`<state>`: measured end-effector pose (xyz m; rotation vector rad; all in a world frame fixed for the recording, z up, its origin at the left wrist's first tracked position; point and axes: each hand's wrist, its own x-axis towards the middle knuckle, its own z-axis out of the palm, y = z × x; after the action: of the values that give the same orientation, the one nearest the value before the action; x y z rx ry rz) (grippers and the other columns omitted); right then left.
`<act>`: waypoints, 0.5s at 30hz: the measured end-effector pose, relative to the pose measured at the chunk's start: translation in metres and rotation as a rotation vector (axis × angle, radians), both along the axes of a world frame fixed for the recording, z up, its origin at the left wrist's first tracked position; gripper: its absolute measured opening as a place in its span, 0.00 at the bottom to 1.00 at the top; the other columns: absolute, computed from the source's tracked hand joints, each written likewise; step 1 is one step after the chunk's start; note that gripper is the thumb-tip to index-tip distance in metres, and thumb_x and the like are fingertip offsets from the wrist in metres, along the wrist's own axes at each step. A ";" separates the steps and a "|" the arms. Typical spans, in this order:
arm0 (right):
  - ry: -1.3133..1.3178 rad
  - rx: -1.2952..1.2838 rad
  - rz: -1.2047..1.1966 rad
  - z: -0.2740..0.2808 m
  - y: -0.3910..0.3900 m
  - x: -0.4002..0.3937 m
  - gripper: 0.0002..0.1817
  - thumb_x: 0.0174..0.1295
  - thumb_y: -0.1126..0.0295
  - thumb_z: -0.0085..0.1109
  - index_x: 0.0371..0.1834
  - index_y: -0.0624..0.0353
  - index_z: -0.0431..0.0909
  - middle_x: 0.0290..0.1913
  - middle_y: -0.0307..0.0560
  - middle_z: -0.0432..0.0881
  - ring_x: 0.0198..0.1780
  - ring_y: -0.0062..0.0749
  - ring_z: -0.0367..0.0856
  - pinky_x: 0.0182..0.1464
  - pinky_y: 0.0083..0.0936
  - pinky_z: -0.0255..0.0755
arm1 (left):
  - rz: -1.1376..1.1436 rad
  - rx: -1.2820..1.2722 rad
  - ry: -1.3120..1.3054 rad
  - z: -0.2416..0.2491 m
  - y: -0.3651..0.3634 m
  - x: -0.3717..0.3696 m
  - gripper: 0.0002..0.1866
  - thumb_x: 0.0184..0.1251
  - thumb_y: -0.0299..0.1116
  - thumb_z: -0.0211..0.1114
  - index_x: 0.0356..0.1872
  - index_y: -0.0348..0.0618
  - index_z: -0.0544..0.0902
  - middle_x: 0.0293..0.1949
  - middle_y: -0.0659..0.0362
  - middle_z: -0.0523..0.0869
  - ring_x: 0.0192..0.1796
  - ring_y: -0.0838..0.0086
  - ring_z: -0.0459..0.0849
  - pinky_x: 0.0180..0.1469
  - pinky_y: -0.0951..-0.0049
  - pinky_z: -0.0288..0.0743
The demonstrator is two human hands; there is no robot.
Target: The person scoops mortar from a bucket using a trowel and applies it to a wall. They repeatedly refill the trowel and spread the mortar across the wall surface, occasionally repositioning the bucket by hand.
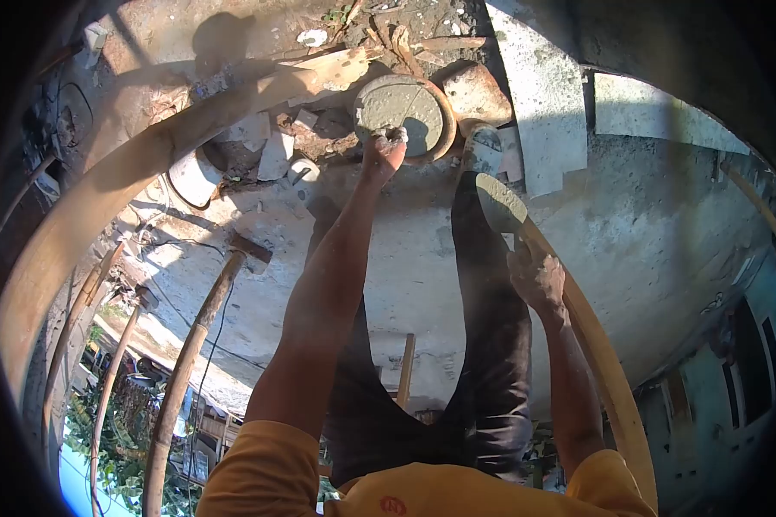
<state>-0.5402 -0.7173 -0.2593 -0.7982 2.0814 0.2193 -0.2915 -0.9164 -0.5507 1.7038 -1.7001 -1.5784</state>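
Note:
A round basin (447,121) of wet grey mortar (394,105) is at the upper middle. My left hand (386,152) is closed at its near rim, with grey-smeared fingers over the mortar's edge. Right of my legs, my right hand (538,276) is closed round a trowel, whose handle is mostly hidden by the fingers. The trowel blade (502,203) carries a flat layer of mortar and points up and left, beside my right shin. The blade is apart from the basin.
A rusty, mortar-stained block (478,93) lies right of the basin, near a long pale slab (539,95). Broken pieces and wood lie to the left. A long-handled hammer (250,248) and several poles stand at the left. A curved wooden beam (159,146) crosses the upper left.

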 end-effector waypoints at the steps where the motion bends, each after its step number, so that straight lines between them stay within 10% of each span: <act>1: 0.003 -0.045 0.022 -0.014 -0.001 0.009 0.14 0.67 0.56 0.69 0.44 0.55 0.84 0.34 0.57 0.91 0.41 0.63 0.91 0.48 0.53 0.84 | 0.015 0.026 -0.070 0.003 0.000 -0.002 0.13 0.81 0.32 0.61 0.34 0.38 0.84 0.30 0.54 0.88 0.33 0.68 0.86 0.39 0.64 0.77; 6: 0.033 -0.220 -0.032 -0.034 0.003 0.050 0.14 0.66 0.57 0.70 0.43 0.54 0.82 0.32 0.56 0.90 0.38 0.61 0.91 0.44 0.52 0.84 | -0.145 -0.204 -0.120 0.042 -0.011 -0.021 0.10 0.70 0.34 0.67 0.32 0.39 0.84 0.32 0.50 0.89 0.37 0.53 0.89 0.40 0.57 0.78; 11: 0.103 -0.278 -0.038 -0.076 0.021 0.072 0.15 0.66 0.57 0.70 0.45 0.54 0.80 0.31 0.55 0.89 0.37 0.60 0.90 0.42 0.52 0.83 | -0.217 -0.381 0.105 0.000 0.009 -0.023 0.07 0.70 0.33 0.67 0.33 0.42 0.80 0.26 0.59 0.80 0.26 0.64 0.81 0.33 0.66 0.74; 15: 0.118 -0.195 0.060 -0.102 -0.018 0.076 0.12 0.67 0.59 0.69 0.45 0.54 0.81 0.31 0.53 0.89 0.36 0.60 0.90 0.41 0.52 0.83 | -0.019 -0.032 0.279 -0.021 0.010 -0.010 0.05 0.70 0.29 0.67 0.33 0.41 0.83 0.26 0.60 0.81 0.28 0.69 0.81 0.35 0.68 0.76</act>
<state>-0.4644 -0.7349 -0.3612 -0.9862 2.2161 0.0980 -0.3014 -0.9063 -0.5716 1.3809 -1.5957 -1.6957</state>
